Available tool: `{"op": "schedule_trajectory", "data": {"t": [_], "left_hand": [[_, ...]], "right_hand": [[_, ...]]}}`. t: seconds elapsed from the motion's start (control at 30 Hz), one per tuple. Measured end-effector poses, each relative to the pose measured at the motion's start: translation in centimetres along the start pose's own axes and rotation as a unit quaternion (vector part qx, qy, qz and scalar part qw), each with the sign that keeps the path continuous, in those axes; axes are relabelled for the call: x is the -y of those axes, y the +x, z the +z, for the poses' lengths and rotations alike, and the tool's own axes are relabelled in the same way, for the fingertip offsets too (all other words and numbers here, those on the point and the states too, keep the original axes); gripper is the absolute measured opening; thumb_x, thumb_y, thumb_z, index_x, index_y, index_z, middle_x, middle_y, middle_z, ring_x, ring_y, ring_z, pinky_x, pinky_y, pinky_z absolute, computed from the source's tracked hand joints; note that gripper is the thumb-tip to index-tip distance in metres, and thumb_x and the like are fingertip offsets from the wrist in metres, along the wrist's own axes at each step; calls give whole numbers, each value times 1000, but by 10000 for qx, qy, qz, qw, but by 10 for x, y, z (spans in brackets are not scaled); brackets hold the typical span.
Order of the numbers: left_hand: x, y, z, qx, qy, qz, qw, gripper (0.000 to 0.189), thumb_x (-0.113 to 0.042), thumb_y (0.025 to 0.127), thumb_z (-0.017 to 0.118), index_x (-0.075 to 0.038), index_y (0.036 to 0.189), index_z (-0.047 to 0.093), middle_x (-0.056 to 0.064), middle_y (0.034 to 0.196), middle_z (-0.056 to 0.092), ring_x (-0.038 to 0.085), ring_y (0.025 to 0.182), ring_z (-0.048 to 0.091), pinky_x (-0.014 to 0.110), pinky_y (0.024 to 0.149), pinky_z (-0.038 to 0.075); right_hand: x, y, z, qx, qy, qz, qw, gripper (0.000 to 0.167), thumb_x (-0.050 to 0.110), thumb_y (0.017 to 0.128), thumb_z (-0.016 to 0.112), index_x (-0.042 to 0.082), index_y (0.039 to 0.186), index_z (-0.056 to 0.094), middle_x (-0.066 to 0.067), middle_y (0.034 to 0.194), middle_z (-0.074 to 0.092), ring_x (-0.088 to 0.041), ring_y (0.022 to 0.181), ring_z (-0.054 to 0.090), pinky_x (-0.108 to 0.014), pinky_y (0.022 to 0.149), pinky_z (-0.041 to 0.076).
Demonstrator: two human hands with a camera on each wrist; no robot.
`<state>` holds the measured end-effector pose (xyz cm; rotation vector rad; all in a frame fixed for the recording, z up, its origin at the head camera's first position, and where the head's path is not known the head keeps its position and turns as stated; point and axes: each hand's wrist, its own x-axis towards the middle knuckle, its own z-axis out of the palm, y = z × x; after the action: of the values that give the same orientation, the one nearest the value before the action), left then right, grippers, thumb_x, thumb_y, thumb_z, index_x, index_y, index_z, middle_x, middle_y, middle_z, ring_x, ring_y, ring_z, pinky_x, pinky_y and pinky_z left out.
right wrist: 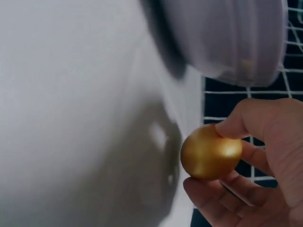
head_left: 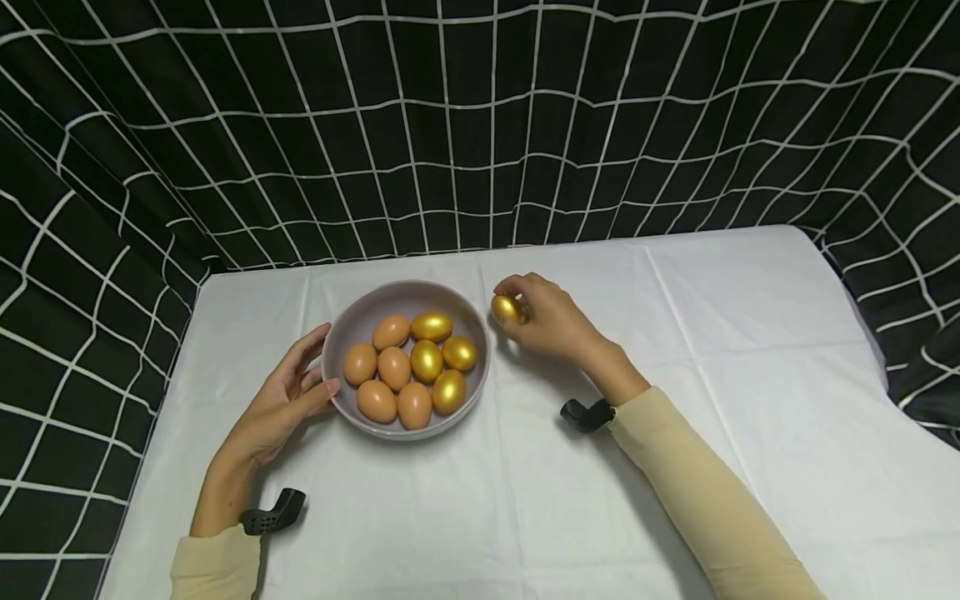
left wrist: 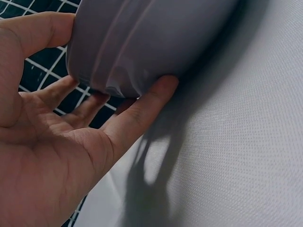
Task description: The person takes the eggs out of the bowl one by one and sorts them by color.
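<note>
A gold egg (head_left: pixel 509 309) is pinched between the thumb and fingertips of my right hand (head_left: pixel 550 318), just right of the bowl; in the right wrist view this egg (right wrist: pixel 211 152) appears a little off the white cloth. My left hand (head_left: pixel 279 398) rests against the left side of the mauve bowl (head_left: pixel 480 398). In the left wrist view, its spread fingers (left wrist: pixel 137 113) touch the outer wall of the bowl (left wrist: pixel 156 38). Inside lie several brown eggs (head_left: pixel 377 402) on the left and several gold eggs (head_left: pixel 449 392) on the right.
A white cloth (head_left: pixel 420 517) covers the table under the bowl and both arms. Black netting-patterned curtain with white grid lines (head_left: pixel 480 125) stands behind and along the sides. Each wrist wears a small black camera mount (head_left: pixel 587 415).
</note>
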<state>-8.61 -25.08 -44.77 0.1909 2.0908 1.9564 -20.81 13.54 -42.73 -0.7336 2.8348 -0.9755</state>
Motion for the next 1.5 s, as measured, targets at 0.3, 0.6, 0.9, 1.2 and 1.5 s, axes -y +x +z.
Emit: {"op": "schedule_trajectory", "data": {"t": [0.3, 0.6, 0.9, 1.2, 1.5], "left_hand": [[0, 0, 1, -11, 49, 15, 10000, 79, -7, 105, 62, -19, 170, 19, 18, 172, 22, 2, 131, 56, 25, 89, 61], [-1, 1, 2, -2, 21, 29, 10000, 79, -6, 105, 62, -18, 170, 19, 19, 172, 22, 2, 132, 56, 25, 91, 61], [-1, -1, 2, 20, -91, 49, 9999, 79, -6, 105, 62, -19, 170, 19, 18, 173, 21, 1, 134, 55, 24, 93, 61], [0, -1, 1, 8, -57, 70, 10000, 79, -5, 105, 62, -19, 170, 20, 19, 172, 22, 1, 133, 56, 24, 93, 61], [1, -1, 2, 49, -102, 109, 9999, 79, -5, 105, 61, -19, 170, 19, 19, 173, 21, 0, 135, 55, 25, 94, 61]], "right_hand": [[5, 2, 1, 219, -747, -115, 9969, 45, 12, 87, 75, 5, 130, 67, -16, 116, 67, -32, 99, 64, -49, 91, 55], [9, 3, 0, 234, -877, -94, 9958, 42, 10, 88, 75, 5, 129, 68, -17, 113, 64, -33, 96, 62, -48, 89, 54], [15, 0, -5, 348, -1144, 161, 9927, 47, 21, 92, 76, 13, 137, 65, -15, 131, 63, -34, 117, 62, -56, 89, 58], [28, 3, -15, 124, -1131, -95, 9935, 43, 25, 98, 68, 13, 138, 65, -14, 138, 62, -35, 129, 60, -58, 97, 56], [51, 8, -32, 98, -1149, -742, 9906, 41, 19, 95, 69, 10, 135, 67, -12, 129, 64, -30, 112, 62, -50, 87, 58]]}}
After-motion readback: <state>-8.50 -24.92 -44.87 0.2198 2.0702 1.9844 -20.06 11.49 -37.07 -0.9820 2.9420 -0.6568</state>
